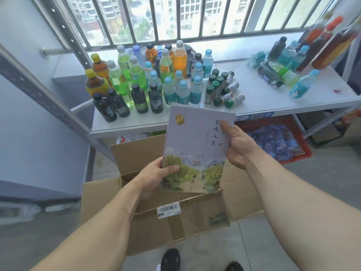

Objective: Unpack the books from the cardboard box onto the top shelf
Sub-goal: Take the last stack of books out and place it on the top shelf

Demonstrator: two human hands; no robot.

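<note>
Head view: holding a book (197, 149) cover-up above an open cardboard box (175, 218) on the floor, the cover pale lilac with dark characters and a painted green-and-yellow scene along its lower part. Gripping the book's lower-left corner with the left hand (156, 173), thumb lying across the cover and the other fingers hidden behind it. Gripping the right edge with the right hand (237, 145), thumb pressing on the cover near the characters, the rest of the fingers curling out of sight behind. Both forearms reaching in bare from 6 o'clock.

Sitting at 6 o'clock of the book, the box showing flaps folded outward and a white barcode label (169, 210) on its near flap; inside of the box mostly hidden by the book.

Standing at 12 o'clock of the book, the top shelf (259, 94) of a white metal rack, carrying a crowd of bottles (156, 79) with green, orange, dark and clear-blue contents toward the left, and a second group of bottles (285, 65) at 2 o'clock, some lying on their sides. Showing at 3 o'clock, below the shelf, a red crate (300, 149) holding blue-wrapped packs. Running behind the shelf at 12 o'clock, a barred window (175, 18) looking onto buildings. Peeking in at 6 o'clock, two dark shoes (170, 260) on the tiled floor.
</note>
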